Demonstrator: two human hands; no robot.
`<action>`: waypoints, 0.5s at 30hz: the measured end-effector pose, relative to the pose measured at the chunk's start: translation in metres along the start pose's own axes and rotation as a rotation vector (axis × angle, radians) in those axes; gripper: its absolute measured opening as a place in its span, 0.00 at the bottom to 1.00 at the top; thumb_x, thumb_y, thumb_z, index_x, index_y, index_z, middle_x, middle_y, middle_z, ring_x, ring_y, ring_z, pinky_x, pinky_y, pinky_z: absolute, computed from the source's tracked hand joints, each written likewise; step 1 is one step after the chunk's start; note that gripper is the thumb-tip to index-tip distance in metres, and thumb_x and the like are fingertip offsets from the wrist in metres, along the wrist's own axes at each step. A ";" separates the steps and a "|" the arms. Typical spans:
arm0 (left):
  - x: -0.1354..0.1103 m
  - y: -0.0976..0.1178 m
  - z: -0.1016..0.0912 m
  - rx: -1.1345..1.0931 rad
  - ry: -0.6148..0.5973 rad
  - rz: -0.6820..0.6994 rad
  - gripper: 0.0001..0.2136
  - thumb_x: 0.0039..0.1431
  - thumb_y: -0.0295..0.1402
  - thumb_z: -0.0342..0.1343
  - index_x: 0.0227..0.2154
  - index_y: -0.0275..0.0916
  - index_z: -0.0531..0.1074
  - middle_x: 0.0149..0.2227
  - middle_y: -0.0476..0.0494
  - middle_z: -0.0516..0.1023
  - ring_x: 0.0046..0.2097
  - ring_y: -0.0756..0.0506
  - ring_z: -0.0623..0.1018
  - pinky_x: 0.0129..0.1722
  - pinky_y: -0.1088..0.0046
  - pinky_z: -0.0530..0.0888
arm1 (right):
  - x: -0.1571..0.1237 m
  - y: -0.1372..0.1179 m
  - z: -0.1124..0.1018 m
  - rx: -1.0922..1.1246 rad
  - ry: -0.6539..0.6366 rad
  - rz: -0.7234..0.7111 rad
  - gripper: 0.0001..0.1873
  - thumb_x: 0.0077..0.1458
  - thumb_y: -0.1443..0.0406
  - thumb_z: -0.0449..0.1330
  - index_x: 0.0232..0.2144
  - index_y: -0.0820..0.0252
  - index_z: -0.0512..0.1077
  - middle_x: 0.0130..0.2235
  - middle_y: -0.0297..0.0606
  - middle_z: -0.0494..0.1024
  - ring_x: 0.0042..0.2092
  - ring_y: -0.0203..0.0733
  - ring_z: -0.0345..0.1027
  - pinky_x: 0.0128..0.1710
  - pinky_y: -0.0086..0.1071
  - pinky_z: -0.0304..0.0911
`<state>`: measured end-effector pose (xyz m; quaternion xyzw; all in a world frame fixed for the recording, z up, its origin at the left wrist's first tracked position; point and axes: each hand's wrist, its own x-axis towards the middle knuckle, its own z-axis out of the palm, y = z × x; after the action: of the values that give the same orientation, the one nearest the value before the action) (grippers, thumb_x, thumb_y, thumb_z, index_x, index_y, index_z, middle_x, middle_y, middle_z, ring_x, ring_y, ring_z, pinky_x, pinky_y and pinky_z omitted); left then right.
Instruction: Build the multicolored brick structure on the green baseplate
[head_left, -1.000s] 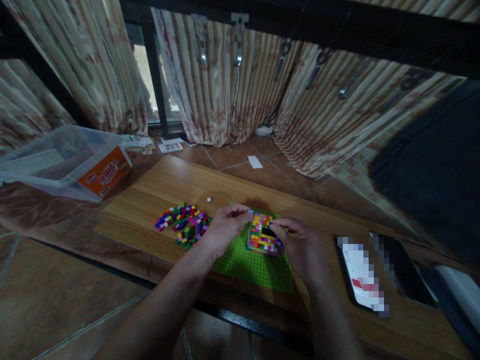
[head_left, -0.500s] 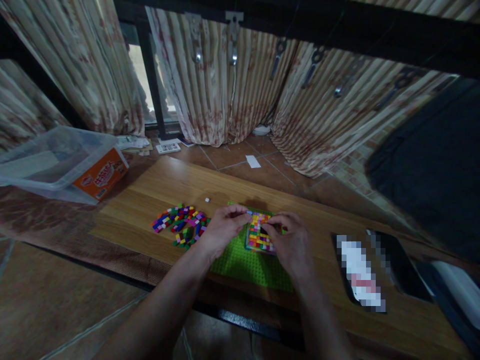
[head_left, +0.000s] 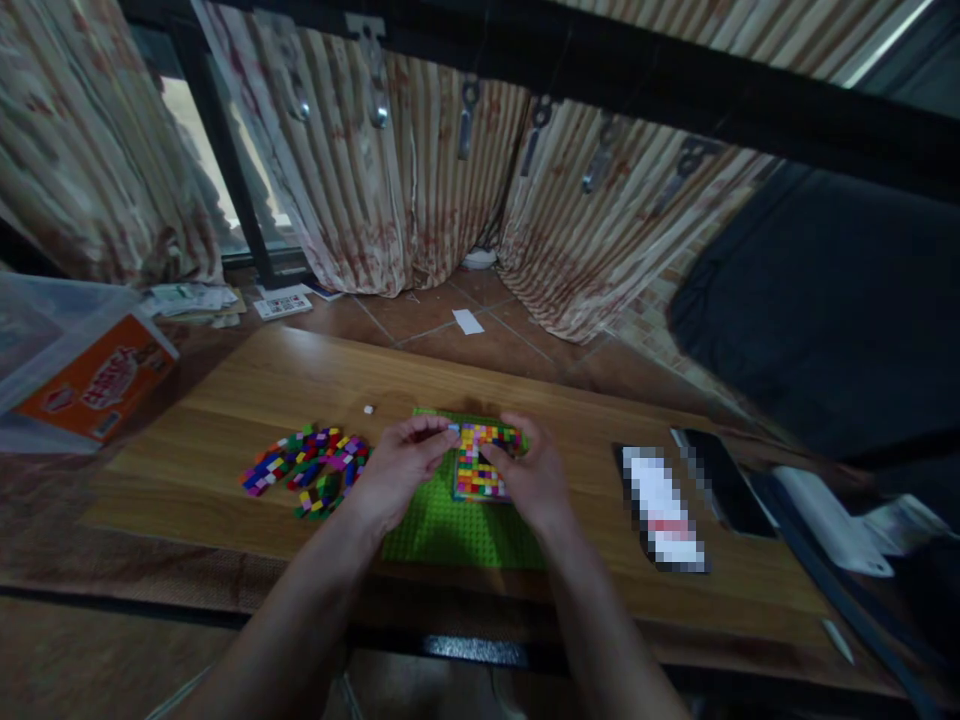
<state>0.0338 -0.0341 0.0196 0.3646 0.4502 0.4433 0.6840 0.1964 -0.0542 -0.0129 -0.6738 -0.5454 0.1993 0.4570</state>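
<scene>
Plastic bricks (head_left: pixel 471 468) lie under the curled right hand (head_left: pixel 537 476).

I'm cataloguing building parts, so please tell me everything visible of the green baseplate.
The green baseplate is a thin, bright green sheet, apparently plastic, with rows of small studs. It lies flat on the wooden tabletop, to the right of the loose bricks. A multicoloured brick build is over its far part; whether it is pressed onto the studs cannot be told. The left hand and right hand partly hide its sides.
</scene>
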 end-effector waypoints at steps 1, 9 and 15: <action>0.000 0.000 0.000 0.005 0.000 -0.003 0.13 0.38 0.35 0.68 0.28 0.35 0.74 0.18 0.55 0.65 0.19 0.58 0.58 0.18 0.81 0.52 | 0.000 0.000 0.001 0.029 -0.023 0.033 0.20 0.45 0.60 0.64 0.43 0.59 0.74 0.45 0.44 0.76 0.47 0.48 0.68 0.50 0.45 0.60; 0.000 -0.002 0.004 0.018 -0.007 -0.016 0.14 0.39 0.35 0.68 0.28 0.35 0.73 0.16 0.57 0.61 0.18 0.58 0.56 0.17 0.81 0.50 | -0.001 -0.002 0.009 0.157 -0.053 0.128 0.18 0.45 0.63 0.63 0.42 0.59 0.74 0.41 0.41 0.78 0.41 0.44 0.72 0.45 0.39 0.65; -0.001 -0.002 0.009 0.036 -0.006 -0.041 0.16 0.38 0.36 0.69 0.30 0.35 0.74 0.17 0.56 0.64 0.18 0.58 0.56 0.17 0.82 0.50 | -0.002 0.003 0.006 0.175 -0.044 0.072 0.20 0.46 0.62 0.64 0.44 0.57 0.73 0.44 0.40 0.77 0.43 0.44 0.71 0.47 0.40 0.65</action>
<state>0.0423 -0.0372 0.0207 0.3690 0.4635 0.4199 0.6876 0.1926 -0.0540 -0.0190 -0.6460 -0.5111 0.2772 0.4945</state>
